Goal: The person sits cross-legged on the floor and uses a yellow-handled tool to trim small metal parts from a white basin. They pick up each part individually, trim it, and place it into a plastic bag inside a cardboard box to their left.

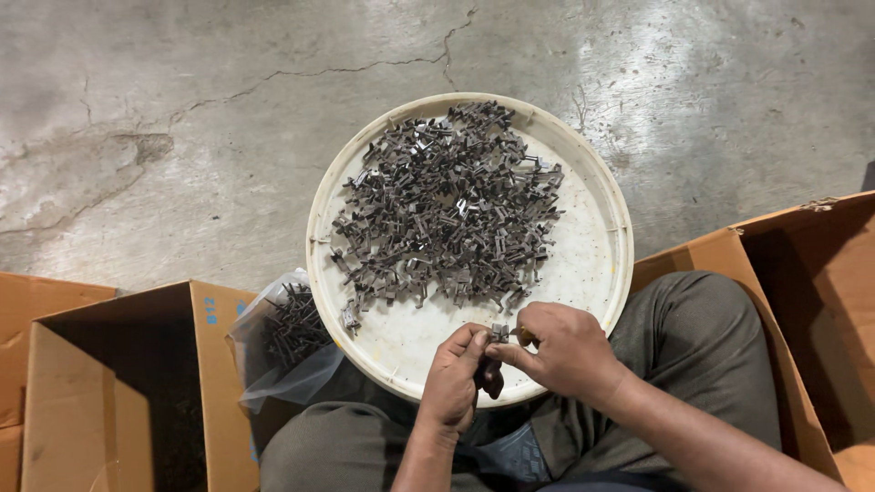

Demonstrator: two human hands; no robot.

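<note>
Both hands meet over the near rim of the white round tray, left hand and right hand pinching one small metal clip between narrow fingers; a loose pinch could drop it among the heaped clips.

left hand, right hand, fingertips pinched together

Cardboard boxes and a plastic bag on cracked concrete floor.

Metal clips lie in the tray, between two boxes.
</note>
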